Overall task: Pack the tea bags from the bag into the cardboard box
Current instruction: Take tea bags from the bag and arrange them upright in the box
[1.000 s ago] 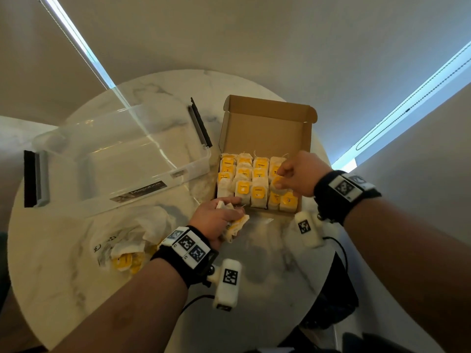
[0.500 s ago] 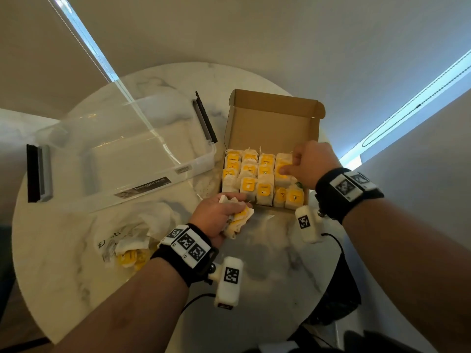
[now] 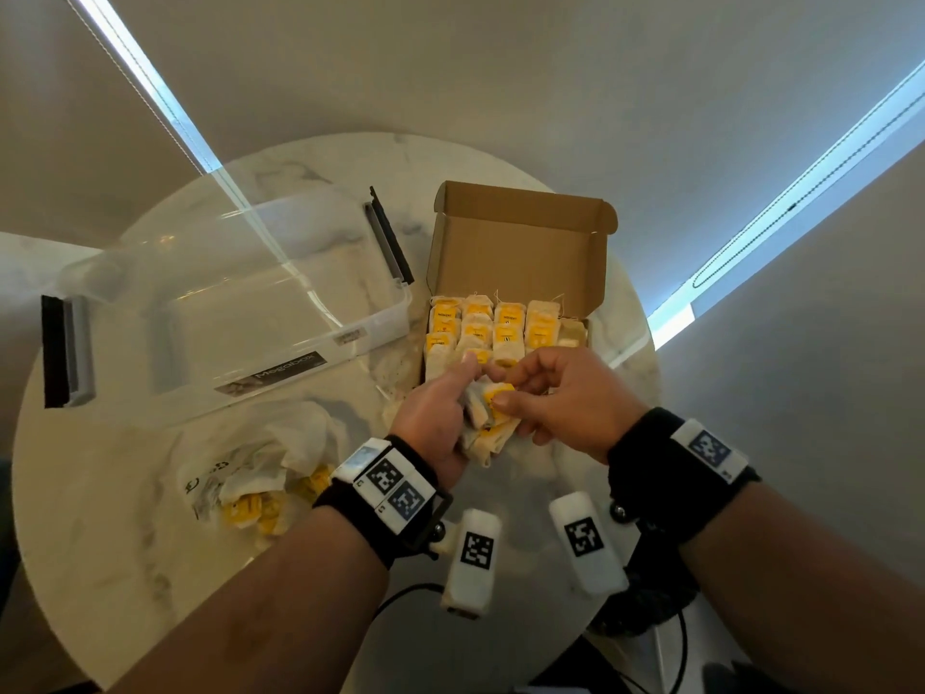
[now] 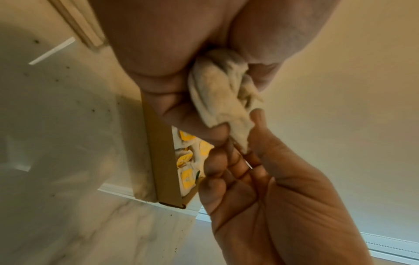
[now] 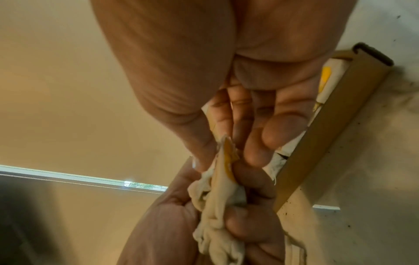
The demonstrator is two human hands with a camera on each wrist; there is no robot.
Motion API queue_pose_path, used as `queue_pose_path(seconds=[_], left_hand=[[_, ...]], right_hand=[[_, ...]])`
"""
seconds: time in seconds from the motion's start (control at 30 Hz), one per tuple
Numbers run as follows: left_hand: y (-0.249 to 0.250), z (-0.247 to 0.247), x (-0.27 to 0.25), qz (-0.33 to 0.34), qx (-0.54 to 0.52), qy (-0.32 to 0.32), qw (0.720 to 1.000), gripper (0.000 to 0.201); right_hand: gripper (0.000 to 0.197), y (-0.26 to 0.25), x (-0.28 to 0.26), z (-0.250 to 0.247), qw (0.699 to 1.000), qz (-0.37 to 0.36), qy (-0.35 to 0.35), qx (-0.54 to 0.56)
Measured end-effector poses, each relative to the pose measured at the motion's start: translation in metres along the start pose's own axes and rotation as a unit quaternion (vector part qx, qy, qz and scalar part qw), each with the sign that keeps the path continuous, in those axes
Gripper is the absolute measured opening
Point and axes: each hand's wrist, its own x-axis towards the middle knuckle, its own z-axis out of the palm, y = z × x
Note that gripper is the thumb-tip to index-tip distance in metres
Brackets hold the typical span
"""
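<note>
Cardboard box (image 3: 520, 252) on bench (image 3: 150, 518): open, rows of tea bags (image 3: 508, 325) inside. Left hand (image 3: 435, 423) grips a bunch of tea bags; right hand (image 3: 570, 403) pinches one. Bag (image 3: 260, 458) holds more.

Dim, warm indoor light is seen – daylight is admitted through bright window slits; wide-angle bending is noted at edges, wrist views softly blurred.

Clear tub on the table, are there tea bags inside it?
No, the clear tub shows only the table through its walls; the tea bags sit in the box and both hands.
</note>
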Motion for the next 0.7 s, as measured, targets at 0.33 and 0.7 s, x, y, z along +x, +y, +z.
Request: queue_pose_path(seconds=[0.33, 0.7], left_hand=[[-0.007, 0.001, -0.013, -0.023, 0.064, 0.022, 0.997, 0.025], [-0.001, 0.001, -0.022, -0.07, -0.011, -0.042, 0.997, 0.035]], right_hand=[[0.022, 0.001, -0.013, -0.004, 0.997, -0.044, 0.011, -0.065], [0.033, 0.0, -0.011, -0.004, 0.979, -0.102, -0.089, -0.15]])
